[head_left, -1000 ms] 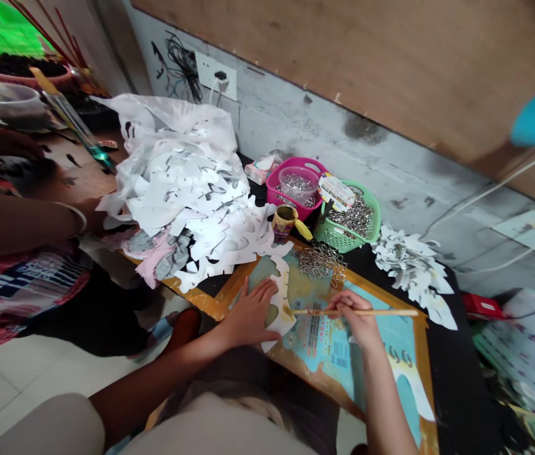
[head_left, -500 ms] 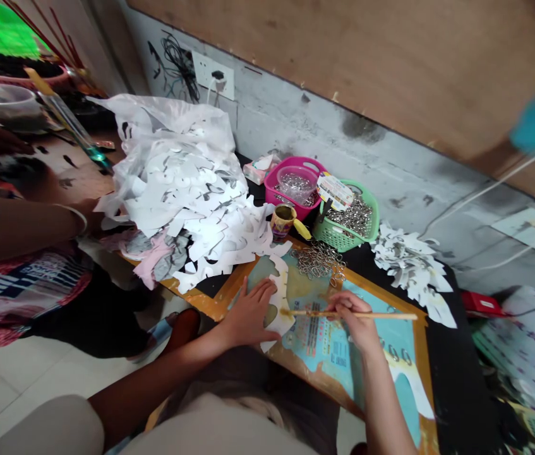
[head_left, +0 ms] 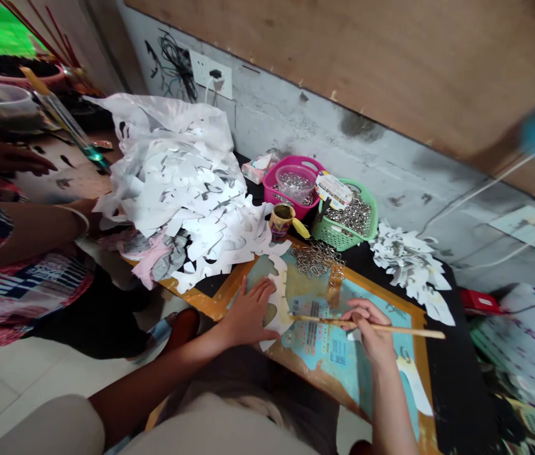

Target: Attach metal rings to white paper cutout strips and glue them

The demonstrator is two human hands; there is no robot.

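Note:
Fingers spread, my left hand (head_left: 248, 313) lies flat on a curved white cut-out piece (head_left: 280, 287) with small slits along its edge. My right hand (head_left: 366, 322) pinches a thin wooden brush (head_left: 409, 330), whose yellowish tip is at the right edge of that piece. Yellow smears mark the piece near the tip. Beneath lies a blue printed board (head_left: 317, 373) bordered with brown tape. To the right, another white cut-out (head_left: 414, 379) carries metal rings, partly behind my right forearm. A pile of metal rings (head_left: 317, 258) sits at the board's far edge.
Behind the board stand a small tin (head_left: 280, 221), a pink basket (head_left: 271, 180) and a green basket (head_left: 340, 239) of metal pieces. White cut-outs (head_left: 191, 196) heap at left; more cut-outs (head_left: 412, 272) lie at right. A co-worker's arm (head_left: 40, 227) reaches in from the left.
My right hand has moved right with the brush, its tip shifting from on the piece to its right edge. My left hand stays put. The co-worker's far hand has moved right.

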